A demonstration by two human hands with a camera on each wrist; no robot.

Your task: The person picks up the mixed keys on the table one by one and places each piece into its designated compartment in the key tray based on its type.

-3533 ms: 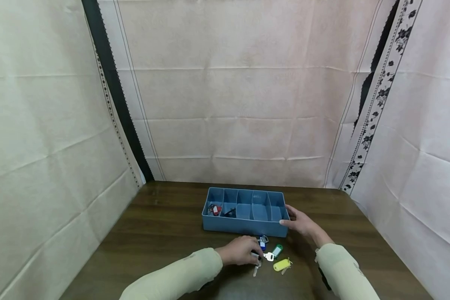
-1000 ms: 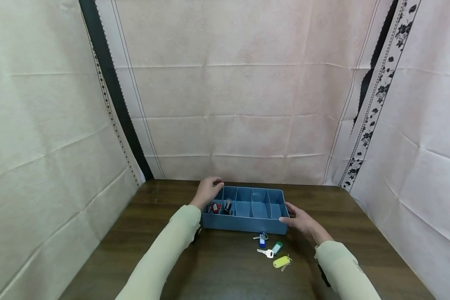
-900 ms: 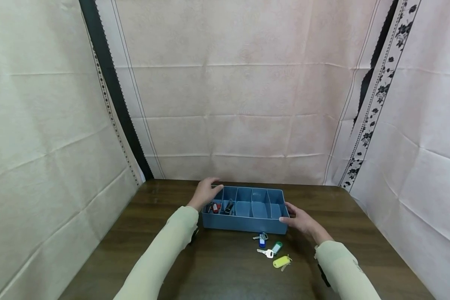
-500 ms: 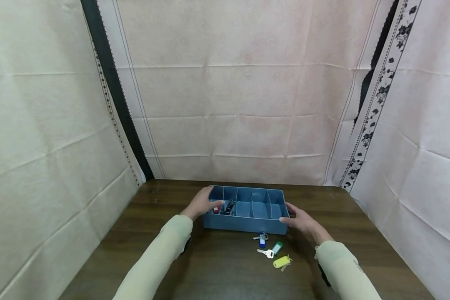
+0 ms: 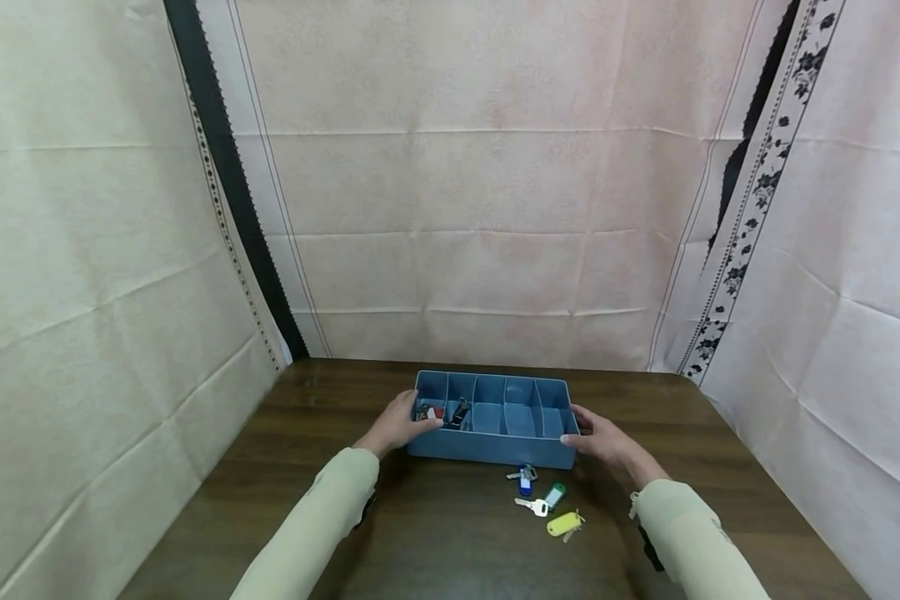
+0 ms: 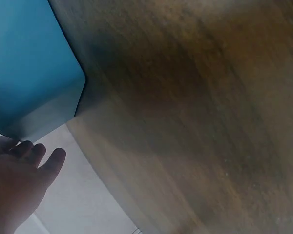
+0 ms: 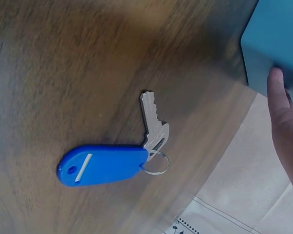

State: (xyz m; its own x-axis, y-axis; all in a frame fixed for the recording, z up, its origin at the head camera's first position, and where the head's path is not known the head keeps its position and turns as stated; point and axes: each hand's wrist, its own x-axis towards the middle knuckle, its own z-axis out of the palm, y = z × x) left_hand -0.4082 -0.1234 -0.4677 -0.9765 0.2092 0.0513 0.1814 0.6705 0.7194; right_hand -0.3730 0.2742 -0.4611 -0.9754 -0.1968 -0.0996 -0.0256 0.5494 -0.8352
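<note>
A blue divided box (image 5: 495, 450) stands on the table. My left hand (image 5: 395, 423) grips its left end, thumb over the front rim and fingers along the side. In the left wrist view, the fingertips of my left hand (image 6: 19, 180) meet the box corner (image 6: 44, 107). My right hand (image 5: 607, 442) holds the right end, thumb against the front. The left compartment holds red-tagged keys (image 5: 432, 412); the one beside it holds a black-tagged key (image 5: 459, 414).
Before the box lie keys with a blue tag (image 5: 525, 483), a green tag (image 5: 554, 497) and a yellow tag (image 5: 564, 523). The right wrist view shows a blue key tag (image 7: 107, 165); I cannot tell if it is the same one. Cloth (image 5: 495, 208) surrounds the table (image 5: 450, 542).
My left hand let go of the black-tagged key in the second compartment, then moved left and down to the box's left end. My right hand has stayed at the right end.
</note>
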